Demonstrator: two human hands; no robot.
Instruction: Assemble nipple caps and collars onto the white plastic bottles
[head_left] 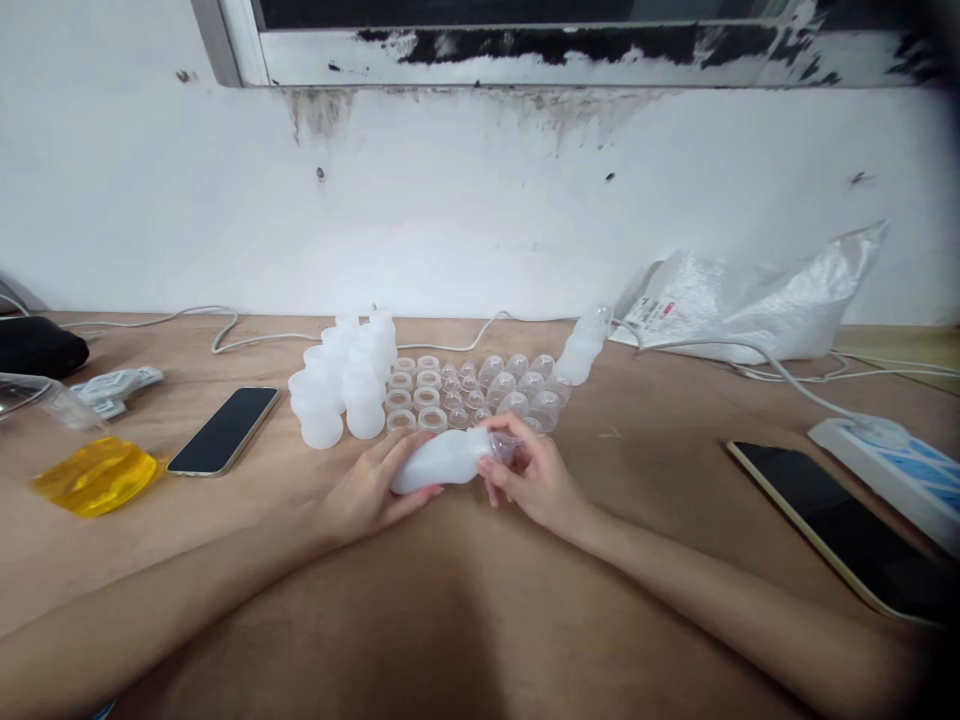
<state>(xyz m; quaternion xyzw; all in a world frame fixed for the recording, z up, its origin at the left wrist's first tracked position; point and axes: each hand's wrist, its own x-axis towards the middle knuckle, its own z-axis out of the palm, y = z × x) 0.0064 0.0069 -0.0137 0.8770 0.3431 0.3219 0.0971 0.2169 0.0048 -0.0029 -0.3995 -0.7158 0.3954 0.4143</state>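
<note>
A white translucent baby bottle [442, 462] lies on its side in the air above the table, its top toward the right. My left hand [379, 475] is wrapped round the lower body of the bottle. At the top end, my right hand [529, 468] closes its fingers on a clear domed cap [504, 446] at the neck; whether the cap is fully seated I cannot tell. Just behind my hands stand rows of white rings [429, 396], small clear nipples [456, 400] and clear domed caps [531, 382]. Several open white bottles [364, 400] stand to their left.
A capped bottle [582, 345] stands at the right end of the rows. Phones lie left [225, 430] and right [832, 525]. A power strip [892, 470], white cables, a plastic bag [750, 300] and a container with yellow contents [97, 475] lie around.
</note>
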